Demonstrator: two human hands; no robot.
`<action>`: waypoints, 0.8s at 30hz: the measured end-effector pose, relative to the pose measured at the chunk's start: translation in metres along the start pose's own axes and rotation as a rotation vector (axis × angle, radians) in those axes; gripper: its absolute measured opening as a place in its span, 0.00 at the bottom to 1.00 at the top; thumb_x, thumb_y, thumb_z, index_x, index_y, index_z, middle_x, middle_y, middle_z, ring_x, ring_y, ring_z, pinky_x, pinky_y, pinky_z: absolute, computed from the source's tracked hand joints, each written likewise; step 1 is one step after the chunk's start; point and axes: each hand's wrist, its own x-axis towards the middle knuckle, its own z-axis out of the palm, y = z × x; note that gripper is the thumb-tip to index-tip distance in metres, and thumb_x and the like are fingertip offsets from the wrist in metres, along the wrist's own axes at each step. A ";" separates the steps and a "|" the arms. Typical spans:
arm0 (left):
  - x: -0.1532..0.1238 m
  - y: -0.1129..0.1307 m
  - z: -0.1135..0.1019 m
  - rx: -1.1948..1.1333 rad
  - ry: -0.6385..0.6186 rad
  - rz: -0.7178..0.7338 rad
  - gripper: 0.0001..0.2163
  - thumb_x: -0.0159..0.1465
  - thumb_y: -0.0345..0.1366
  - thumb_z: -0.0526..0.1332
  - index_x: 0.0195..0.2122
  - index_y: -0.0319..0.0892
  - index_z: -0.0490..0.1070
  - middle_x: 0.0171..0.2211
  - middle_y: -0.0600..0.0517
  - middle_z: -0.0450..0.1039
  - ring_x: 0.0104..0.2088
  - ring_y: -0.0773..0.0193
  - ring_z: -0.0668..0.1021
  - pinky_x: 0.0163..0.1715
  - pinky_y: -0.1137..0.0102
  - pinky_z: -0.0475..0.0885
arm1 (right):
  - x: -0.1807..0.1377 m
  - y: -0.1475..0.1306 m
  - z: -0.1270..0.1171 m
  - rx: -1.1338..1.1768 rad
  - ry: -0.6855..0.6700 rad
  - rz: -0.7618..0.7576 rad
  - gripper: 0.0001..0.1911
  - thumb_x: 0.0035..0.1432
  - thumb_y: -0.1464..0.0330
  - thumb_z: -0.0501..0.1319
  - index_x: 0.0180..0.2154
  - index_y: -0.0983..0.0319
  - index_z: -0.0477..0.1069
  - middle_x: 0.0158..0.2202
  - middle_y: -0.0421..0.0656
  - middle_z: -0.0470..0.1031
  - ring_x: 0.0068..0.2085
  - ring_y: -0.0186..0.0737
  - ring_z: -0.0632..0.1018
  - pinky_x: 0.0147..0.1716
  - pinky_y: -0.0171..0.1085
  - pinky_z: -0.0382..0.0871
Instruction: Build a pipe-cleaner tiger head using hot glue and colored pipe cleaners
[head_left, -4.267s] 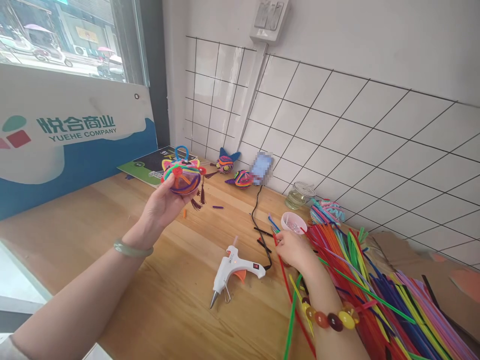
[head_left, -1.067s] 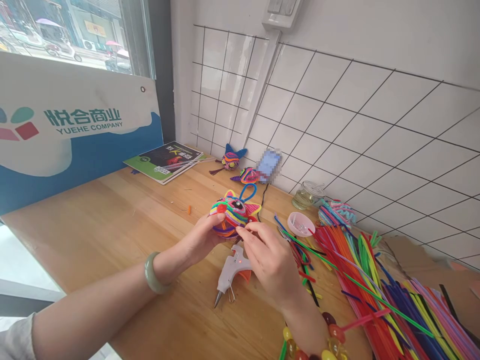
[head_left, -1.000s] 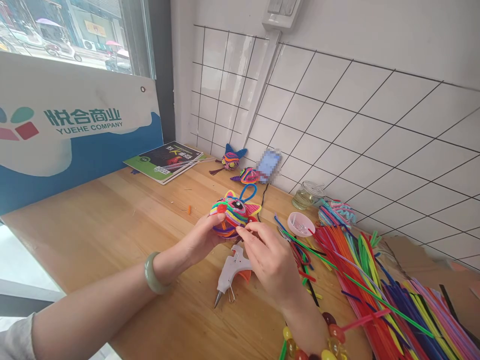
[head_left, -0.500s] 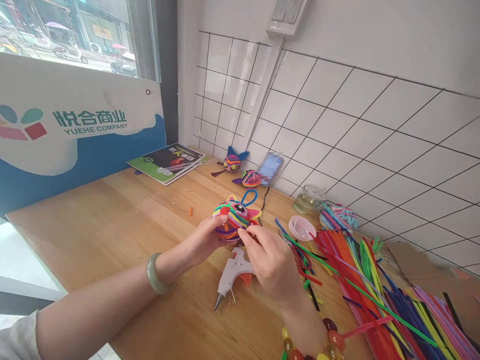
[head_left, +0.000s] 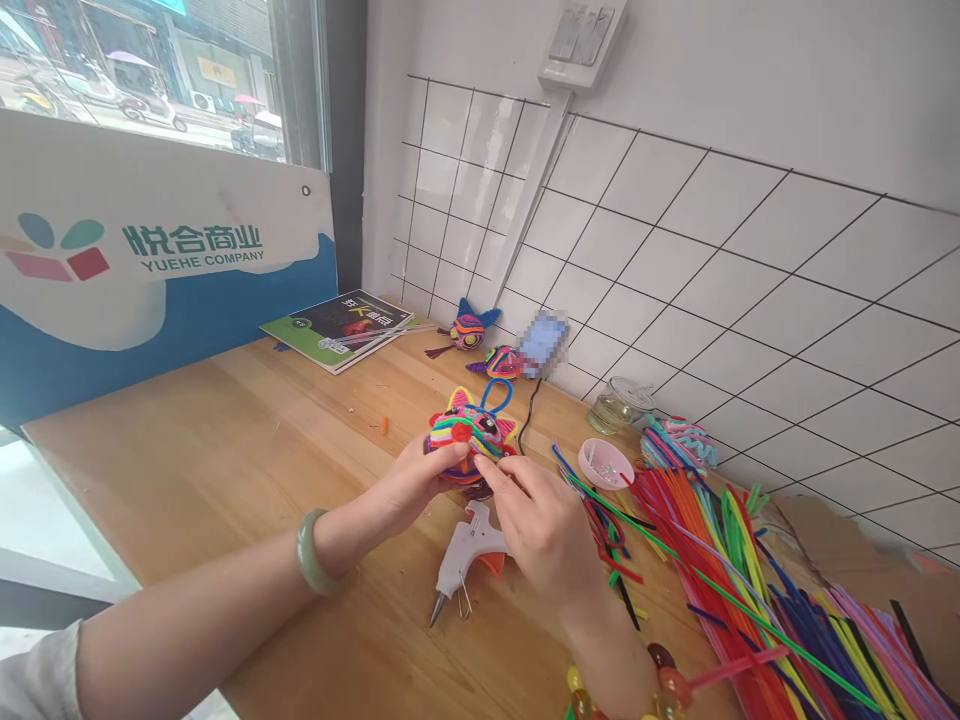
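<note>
A round, striped animal-head ornament (head_left: 480, 420) wound from coloured pipe cleaners is held above the wooden table. It has pointed pink ears edged in yellow, a red nose and a blue loop on top. My left hand (head_left: 409, 490) is closed round its left side and underside, the thumb below the nose. The fingertips of my right hand (head_left: 551, 525) are pinched together on its lower front, and any small piece between them is hidden. Beneath, a white glue gun (head_left: 469, 550) rests on its wire stand, partly covered by my right hand, nozzle pointing toward me.
Bundled pipe cleaners (head_left: 697, 540) spread over the right side. A pink bowl (head_left: 606, 464) and a glass jar (head_left: 619, 405) stand by the tiled wall. Farther back are a blue-eared ornament (head_left: 469, 328), a blurred phone (head_left: 543, 343) and a booklet (head_left: 337, 330).
The ornament has turned slightly, so its ears and red nose show more fully. My left thumb has shifted to below the nose. My right fingertips stay at its lower front.
</note>
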 end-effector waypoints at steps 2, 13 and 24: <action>0.000 0.001 0.001 -0.013 -0.036 0.003 0.14 0.61 0.39 0.63 0.46 0.38 0.73 0.45 0.42 0.76 0.46 0.53 0.77 0.47 0.60 0.72 | 0.000 0.001 0.000 -0.002 0.005 -0.002 0.17 0.60 0.82 0.53 0.48 0.68 0.73 0.32 0.48 0.75 0.34 0.39 0.76 0.31 0.37 0.72; -0.001 0.008 0.005 -0.152 -0.016 -0.082 0.31 0.66 0.57 0.42 0.53 0.38 0.70 0.49 0.39 0.74 0.47 0.52 0.77 0.44 0.61 0.73 | -0.002 0.006 0.000 0.027 0.029 0.029 0.17 0.60 0.81 0.54 0.48 0.68 0.73 0.32 0.48 0.74 0.32 0.37 0.75 0.31 0.36 0.70; 0.002 0.003 0.001 -0.154 -0.005 -0.056 0.30 0.65 0.58 0.45 0.52 0.39 0.71 0.50 0.40 0.74 0.47 0.52 0.77 0.43 0.62 0.74 | -0.002 0.007 0.001 0.031 0.019 0.032 0.17 0.61 0.81 0.53 0.47 0.68 0.74 0.31 0.47 0.74 0.32 0.36 0.75 0.30 0.35 0.70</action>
